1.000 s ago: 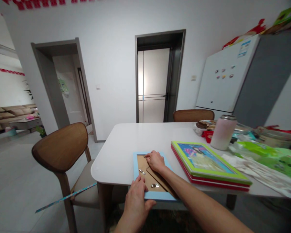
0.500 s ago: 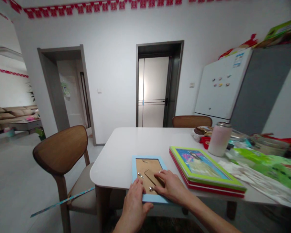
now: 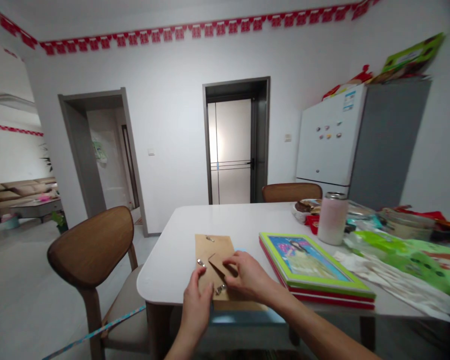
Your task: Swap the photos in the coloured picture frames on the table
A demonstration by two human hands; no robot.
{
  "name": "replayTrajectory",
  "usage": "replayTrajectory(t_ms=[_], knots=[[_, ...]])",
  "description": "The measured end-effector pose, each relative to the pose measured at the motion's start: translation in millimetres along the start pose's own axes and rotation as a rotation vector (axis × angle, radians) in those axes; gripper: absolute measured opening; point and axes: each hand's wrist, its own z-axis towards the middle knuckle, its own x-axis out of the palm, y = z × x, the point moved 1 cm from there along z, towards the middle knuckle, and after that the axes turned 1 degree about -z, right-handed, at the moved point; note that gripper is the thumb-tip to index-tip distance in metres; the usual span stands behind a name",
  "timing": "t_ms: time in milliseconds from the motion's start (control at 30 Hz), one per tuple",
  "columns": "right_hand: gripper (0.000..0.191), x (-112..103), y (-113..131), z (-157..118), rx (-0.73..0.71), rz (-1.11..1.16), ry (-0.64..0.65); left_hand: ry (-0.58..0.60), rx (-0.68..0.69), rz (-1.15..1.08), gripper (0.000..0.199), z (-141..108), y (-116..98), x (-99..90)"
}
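Note:
A brown picture frame backing board is raised off the blue picture frame at the table's near edge. Small metal clips sit along the board, and a fold-out stand flap sticks up from its middle. My right hand has its fingers closed on this flap. Thumb and fingers of my left hand pinch the board's lower left edge. Most of the blue frame is hidden beneath the board and my right hand.
Right of my hands lies a stack of picture frames, a green one on top. Beyond it stand a pink tumbler, green packaging and a white cloth. A wooden chair is at the left, another behind the table.
The backing board has come up out of the blue frame and shifted left, with both hands on it. My view has tilted up slightly and turned right.

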Motion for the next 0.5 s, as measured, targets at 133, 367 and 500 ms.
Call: replayTrajectory(t_ms=[133, 367, 500], knots=[[0.032, 9.9, 4.0, 3.4, -0.011, 0.121, -0.011, -0.169, -0.07, -0.131, 0.033, 12.5, 19.0, -31.3], [0.036, 23.8, -61.4, -19.9, 0.233, -0.184, 0.026, -0.183, -0.235, 0.034, 0.035, 19.5, 65.6, -85.6], [0.041, 33.0, -80.0, -26.8, 0.319, -0.295, 0.086, -0.149, -0.213, 0.141, 0.036, 27.3, 70.9, -95.4]])
